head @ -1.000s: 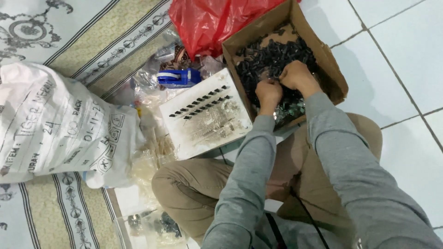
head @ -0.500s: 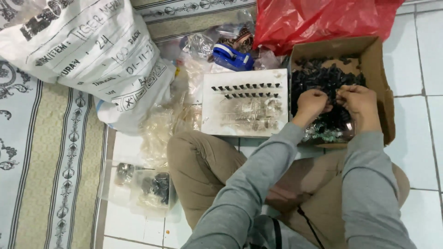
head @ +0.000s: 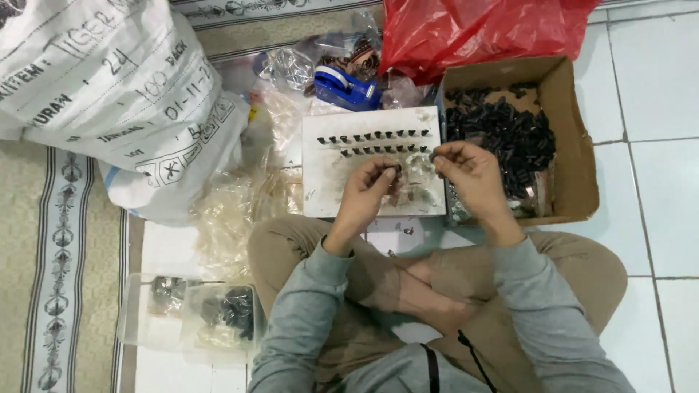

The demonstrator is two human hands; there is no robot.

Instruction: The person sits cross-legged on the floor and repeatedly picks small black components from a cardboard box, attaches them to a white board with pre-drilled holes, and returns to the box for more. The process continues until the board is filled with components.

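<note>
So the person is sitting cross-legged on the floor, working over a white board [head: 373, 164] that's carrying two rows of small dark pieces. The left hand [head: 368, 191] is pinching one little dark piece [head: 397, 169] just above the board, and the right hand [head: 466, 171] is pinching something tiny too, probably another piece, but it's too small to tell. The cardboard box [head: 571, 138] of loose pieces is sitting just right of the board. Looks like the mid-loading stage; next move needs careful lining up with the open row.
</note>
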